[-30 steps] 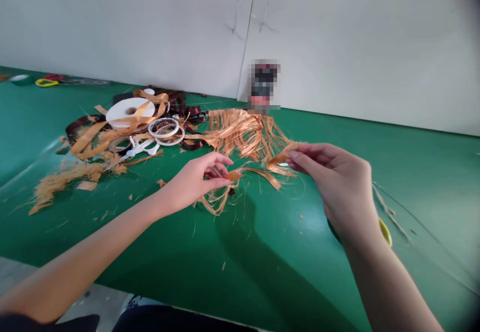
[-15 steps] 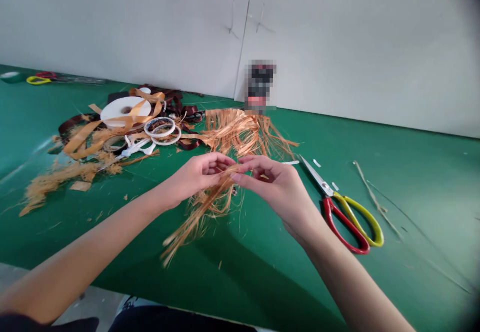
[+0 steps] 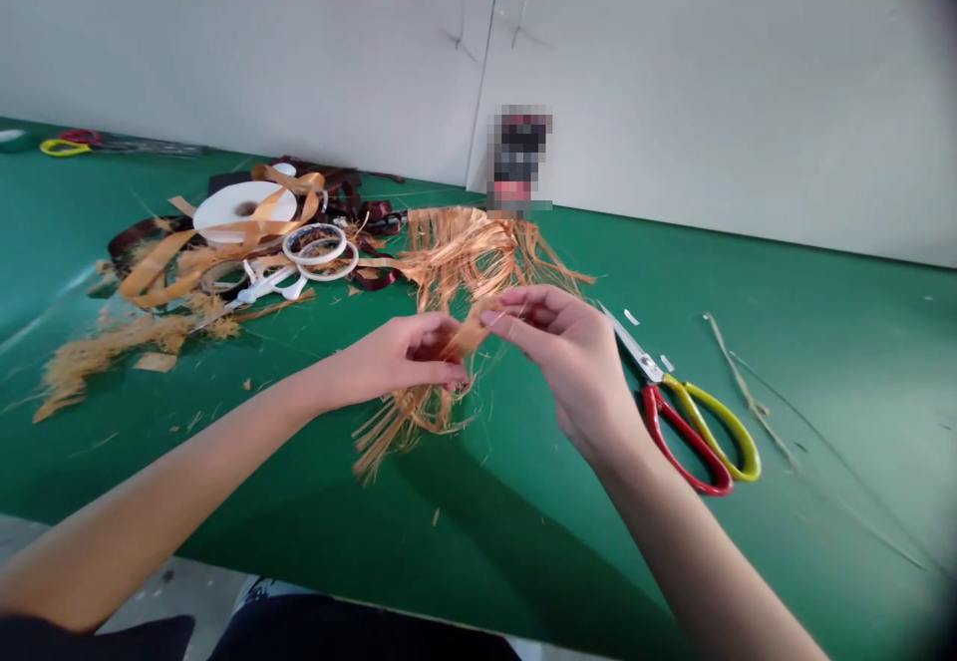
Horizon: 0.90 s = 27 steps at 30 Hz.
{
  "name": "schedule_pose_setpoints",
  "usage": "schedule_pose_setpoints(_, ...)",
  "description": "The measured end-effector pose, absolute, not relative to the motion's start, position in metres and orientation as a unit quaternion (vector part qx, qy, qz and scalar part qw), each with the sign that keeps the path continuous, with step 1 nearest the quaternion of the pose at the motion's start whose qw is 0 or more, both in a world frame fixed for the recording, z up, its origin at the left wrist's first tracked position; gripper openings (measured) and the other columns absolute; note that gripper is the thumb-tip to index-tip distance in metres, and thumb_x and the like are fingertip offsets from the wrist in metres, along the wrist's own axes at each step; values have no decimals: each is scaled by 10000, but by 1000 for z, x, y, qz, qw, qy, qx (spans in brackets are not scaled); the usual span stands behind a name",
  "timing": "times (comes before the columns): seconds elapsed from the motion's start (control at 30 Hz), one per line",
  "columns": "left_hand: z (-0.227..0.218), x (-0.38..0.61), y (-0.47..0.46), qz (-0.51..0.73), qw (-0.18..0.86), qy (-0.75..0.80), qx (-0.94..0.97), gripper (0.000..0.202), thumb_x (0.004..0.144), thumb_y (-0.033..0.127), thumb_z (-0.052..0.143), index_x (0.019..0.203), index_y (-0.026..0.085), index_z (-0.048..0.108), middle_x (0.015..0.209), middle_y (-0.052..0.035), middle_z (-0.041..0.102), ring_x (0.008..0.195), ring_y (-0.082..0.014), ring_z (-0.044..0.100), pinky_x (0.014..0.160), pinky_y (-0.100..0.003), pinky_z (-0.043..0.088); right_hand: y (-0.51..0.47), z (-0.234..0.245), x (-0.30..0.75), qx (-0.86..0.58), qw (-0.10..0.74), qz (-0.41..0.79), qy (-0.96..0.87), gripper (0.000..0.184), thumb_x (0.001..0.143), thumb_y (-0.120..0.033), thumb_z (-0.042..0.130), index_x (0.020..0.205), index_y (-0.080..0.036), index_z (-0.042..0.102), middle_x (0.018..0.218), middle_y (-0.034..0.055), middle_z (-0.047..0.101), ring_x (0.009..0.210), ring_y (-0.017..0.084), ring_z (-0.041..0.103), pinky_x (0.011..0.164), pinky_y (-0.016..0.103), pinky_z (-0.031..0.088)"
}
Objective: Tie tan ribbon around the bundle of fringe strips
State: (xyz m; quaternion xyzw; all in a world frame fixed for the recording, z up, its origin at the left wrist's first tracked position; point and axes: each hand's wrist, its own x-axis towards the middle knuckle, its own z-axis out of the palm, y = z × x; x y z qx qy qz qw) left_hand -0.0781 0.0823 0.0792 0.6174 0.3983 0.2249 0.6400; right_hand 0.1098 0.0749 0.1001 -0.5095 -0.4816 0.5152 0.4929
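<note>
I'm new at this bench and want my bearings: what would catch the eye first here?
Mid-table, the left hand and right hand both pinch a frayed orange strand bundle, its loose ends hanging toward the green table. Just right of the right hand lie scissors with one red and one yellow handle. At the back left, a tangle of orange ribbon drapes around a white spool.

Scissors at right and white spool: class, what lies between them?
Head view: a heap of frayed orange strands, white tape rings, and the left hand and right hand pinching a bundle.
</note>
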Motion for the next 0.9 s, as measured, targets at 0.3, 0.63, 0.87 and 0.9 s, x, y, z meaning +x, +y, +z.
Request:
schedule_pose_setpoints(0.3, 68, -101, 84, 188, 596, 426, 654, 436, 783, 327, 710, 1186, 238, 570, 1097, -63, 708, 1045, -230, 659, 867, -368, 518, 78, 103, 131, -512, 604, 449, -415, 143, 657, -150, 750, 744, -199, 648, 697, -28, 591, 593, 75, 512, 529, 216, 417)
schedule_pose_setpoints(0.63, 63, -103, 98, 250, 348, 559, 710, 286, 893, 391, 518, 1066, 202, 646, 1133, -96, 671, 1001, -234, 631, 840, -362, 488, 72, 115, 160, -383, 471, 585, -538, 157, 682, -186, 775, 791, -251, 684, 762, -16, 614, 690, 118, 569, 628, 249, 485)
schedule_pose_setpoints(0.87, 51, -91, 105, 217, 301, 540, 756, 305, 863, 351, 577, 1105, 174, 632, 1072, -112, 682, 955, -254, 631, 815, -392, 484, 71, 108, 165, -359, 382, 583, -621, 163, 691, -183, 805, 795, -211, 683, 761, -15, 656, 687, 101, 607, 629, 233, 504)
schedule_pose_setpoints(0.9, 50, -88, 107, 214, 293, 527, 768, 279, 858, 303, 581, 1100, 178, 639, 1111, -111, 666, 1004, -257, 613, 859, -402, 468, 71, 108, 164, -354, 375, 581, -630, 162, 693, -177, 802, 797, -206, 681, 759, -14, 659, 687, 101, 608, 625, 232, 506)
